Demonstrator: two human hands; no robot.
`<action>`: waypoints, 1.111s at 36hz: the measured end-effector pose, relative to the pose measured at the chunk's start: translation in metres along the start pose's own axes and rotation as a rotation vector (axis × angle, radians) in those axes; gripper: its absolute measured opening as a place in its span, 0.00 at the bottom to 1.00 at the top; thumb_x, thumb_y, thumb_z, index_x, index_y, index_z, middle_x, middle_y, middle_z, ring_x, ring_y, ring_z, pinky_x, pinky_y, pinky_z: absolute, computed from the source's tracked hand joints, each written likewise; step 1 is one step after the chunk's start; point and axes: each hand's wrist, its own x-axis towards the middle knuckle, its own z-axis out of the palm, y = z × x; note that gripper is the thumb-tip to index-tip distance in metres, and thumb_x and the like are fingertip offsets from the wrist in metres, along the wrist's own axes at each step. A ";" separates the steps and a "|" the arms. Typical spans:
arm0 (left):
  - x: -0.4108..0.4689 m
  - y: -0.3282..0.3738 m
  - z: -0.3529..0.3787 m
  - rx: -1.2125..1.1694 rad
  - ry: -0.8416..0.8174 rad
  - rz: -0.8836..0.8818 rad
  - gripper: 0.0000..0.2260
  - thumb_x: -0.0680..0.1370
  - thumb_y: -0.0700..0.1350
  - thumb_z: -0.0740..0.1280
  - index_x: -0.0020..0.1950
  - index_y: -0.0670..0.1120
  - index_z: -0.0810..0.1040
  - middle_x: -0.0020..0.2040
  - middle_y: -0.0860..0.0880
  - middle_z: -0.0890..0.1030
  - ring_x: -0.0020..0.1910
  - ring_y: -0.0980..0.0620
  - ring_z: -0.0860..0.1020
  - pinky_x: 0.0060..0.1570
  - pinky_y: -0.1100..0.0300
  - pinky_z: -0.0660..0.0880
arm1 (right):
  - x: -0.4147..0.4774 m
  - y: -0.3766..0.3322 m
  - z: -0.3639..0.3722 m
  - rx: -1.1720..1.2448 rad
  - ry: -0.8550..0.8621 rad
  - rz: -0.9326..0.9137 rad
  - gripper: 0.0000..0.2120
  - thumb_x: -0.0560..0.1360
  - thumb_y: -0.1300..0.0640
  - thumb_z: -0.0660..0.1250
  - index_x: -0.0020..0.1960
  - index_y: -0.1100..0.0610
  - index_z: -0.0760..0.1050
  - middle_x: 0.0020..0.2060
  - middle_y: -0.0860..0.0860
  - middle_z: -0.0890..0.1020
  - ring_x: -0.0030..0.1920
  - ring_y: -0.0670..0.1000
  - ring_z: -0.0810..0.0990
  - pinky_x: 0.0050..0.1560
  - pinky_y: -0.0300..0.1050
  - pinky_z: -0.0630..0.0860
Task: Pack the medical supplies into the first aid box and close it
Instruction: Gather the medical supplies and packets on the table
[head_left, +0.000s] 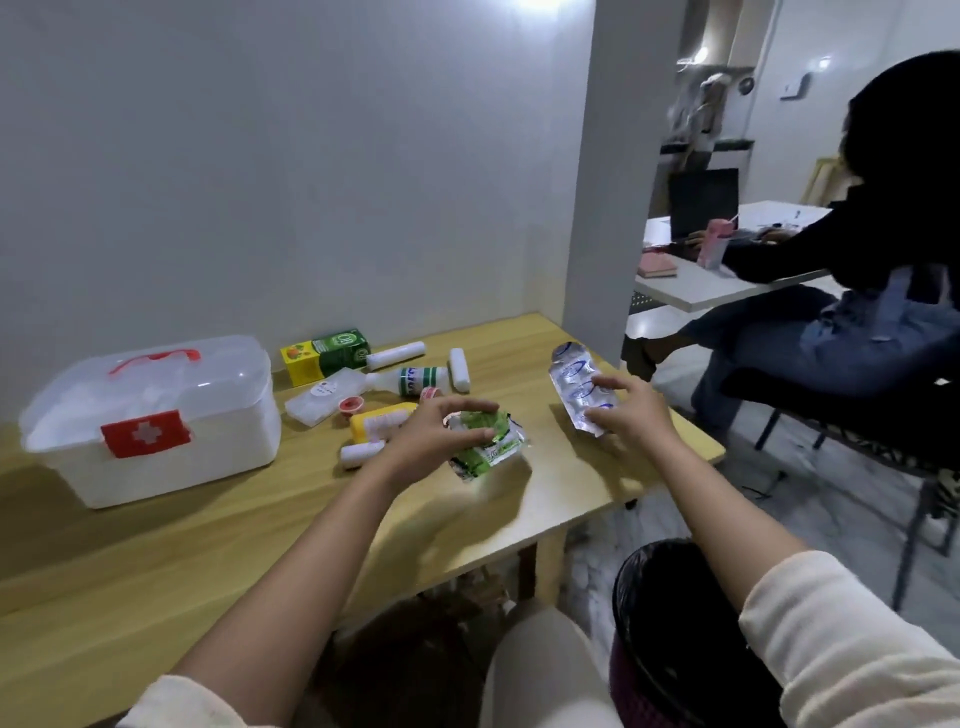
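Note:
The white first aid box (156, 415) with a red cross and red handle stands shut on the left of the wooden table (156, 545). My left hand (436, 431) grips a green-and-white packet (488, 447) lying on the table. My right hand (631, 415) holds a clear packet with blue print (576, 384), tilted up off the table. Behind my hands lie a green-and-yellow carton (324, 356), a white bottle with a green label (415, 379), a yellow bottle (376, 422), several white rolls (460, 369) and a clear flat case (327, 396).
The table's right edge runs close beside my right hand. A black-lined bin (685, 634) stands on the floor at the lower right. A seated person (857, 291) works at another table to the right. A grey wall backs the table.

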 end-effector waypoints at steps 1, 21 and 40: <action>0.009 0.007 0.011 -0.013 -0.019 0.011 0.16 0.75 0.41 0.73 0.63 0.47 0.81 0.60 0.52 0.75 0.58 0.64 0.73 0.49 0.76 0.72 | 0.002 0.004 -0.012 -0.002 0.015 0.004 0.23 0.66 0.66 0.72 0.61 0.57 0.76 0.60 0.54 0.79 0.57 0.55 0.79 0.59 0.56 0.76; 0.111 0.054 0.362 -0.052 -0.467 0.158 0.25 0.77 0.31 0.65 0.73 0.42 0.67 0.63 0.49 0.67 0.59 0.53 0.71 0.45 0.81 0.65 | -0.075 0.218 -0.194 -0.037 0.480 0.500 0.26 0.68 0.67 0.70 0.65 0.59 0.73 0.63 0.60 0.76 0.61 0.58 0.76 0.60 0.50 0.72; 0.120 -0.184 0.442 0.211 -0.548 -0.424 0.29 0.74 0.26 0.61 0.75 0.38 0.65 0.70 0.39 0.67 0.68 0.42 0.70 0.51 0.72 0.62 | -0.089 0.384 -0.053 0.086 0.185 0.920 0.24 0.71 0.66 0.64 0.67 0.58 0.71 0.63 0.54 0.77 0.62 0.53 0.76 0.61 0.42 0.71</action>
